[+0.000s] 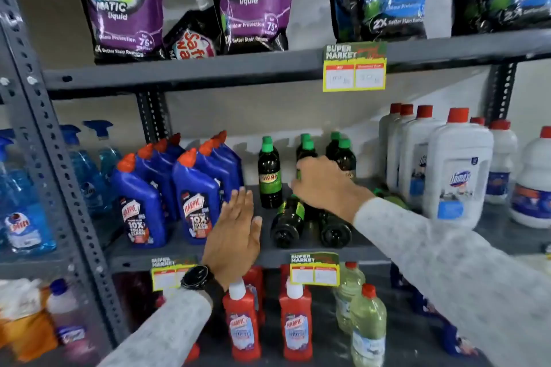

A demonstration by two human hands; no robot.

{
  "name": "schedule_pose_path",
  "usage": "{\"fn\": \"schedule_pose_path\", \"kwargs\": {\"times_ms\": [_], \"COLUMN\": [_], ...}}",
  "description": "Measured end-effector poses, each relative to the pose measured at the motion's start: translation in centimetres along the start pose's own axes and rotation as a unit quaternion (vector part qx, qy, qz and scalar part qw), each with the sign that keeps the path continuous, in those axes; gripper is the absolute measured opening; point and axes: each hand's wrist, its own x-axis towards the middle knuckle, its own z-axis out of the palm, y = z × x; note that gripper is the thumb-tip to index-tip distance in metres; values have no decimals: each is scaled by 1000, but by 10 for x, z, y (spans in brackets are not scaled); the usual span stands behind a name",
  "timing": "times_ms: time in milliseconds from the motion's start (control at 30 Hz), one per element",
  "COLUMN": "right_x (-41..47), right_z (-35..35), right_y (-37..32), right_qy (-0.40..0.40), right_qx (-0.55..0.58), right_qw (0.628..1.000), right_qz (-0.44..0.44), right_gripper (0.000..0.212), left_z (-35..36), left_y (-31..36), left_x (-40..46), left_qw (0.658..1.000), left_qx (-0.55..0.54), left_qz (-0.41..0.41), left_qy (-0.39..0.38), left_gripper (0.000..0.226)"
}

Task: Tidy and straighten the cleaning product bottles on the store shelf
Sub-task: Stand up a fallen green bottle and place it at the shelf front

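Head view: right hand [323, 185] hides one upright dark bottle [307, 155].

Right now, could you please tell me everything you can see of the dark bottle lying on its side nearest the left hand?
The fallen bottle is dark, glossy plastic with a green label band round its middle. It lies on its side on the grey middle shelf, base toward the camera, neck pointing back beneath the right hand, so its cap is hidden. A second fallen bottle lies beside it.

2 toppled dark bottles [287, 222] block the shelf front; beside the blue bottles [196, 199] lies open room.
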Motion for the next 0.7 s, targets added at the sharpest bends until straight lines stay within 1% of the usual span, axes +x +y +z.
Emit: {"fn": "schedule_pose_path", "kwargs": {"times_ms": [33, 67, 133, 200, 267, 367, 400, 433, 567, 700], "right_x": [5, 7, 15, 23, 33, 46, 50, 52, 56, 56], "right_z": [6, 10, 19, 28, 38, 52, 57, 61, 74, 77], "right_y": [-3, -5, -8, -13, -16, -18, -18, -17, -15, -13], "right_qy": [-37, -51, -83, -111, -154, -233, -251, -260, -272, -276], "right_qx": [14, 22, 27, 40, 58, 113, 128, 141, 205, 224], "right_qw": [999, 998, 994, 990, 979, 945, 935, 928, 898, 888], "right_qz": [23, 41, 65, 81, 119, 198, 214, 227, 280, 293], "right_gripper": [20, 19, 23, 31, 47, 74, 80, 81, 72, 63], "left_z": [9, 14, 27, 36, 39, 44, 45, 47, 52, 53], "left_y": [-5, -8, -14, -14, -15, -15, -15, -15, -16, -18], "left_x": [-4, -7, -12, -13, -12, -14, -15, -15, -16, -17], "left_qw": [999, 996, 991, 991, 990, 988, 988, 989, 992, 992], "left_qx": [-5, 4, 21, 29, 41, 77, 79, 79, 65, 72], "left_qz": [-17, -17, -28, -25, -32, -38, -41, -45, -48, -44], "left_qy": [-45, -82, -129, -130, -134, -131, -125, -119, -100, -93], "left_gripper": [79, 85, 88, 81, 76, 77, 78, 77, 71, 70]}}
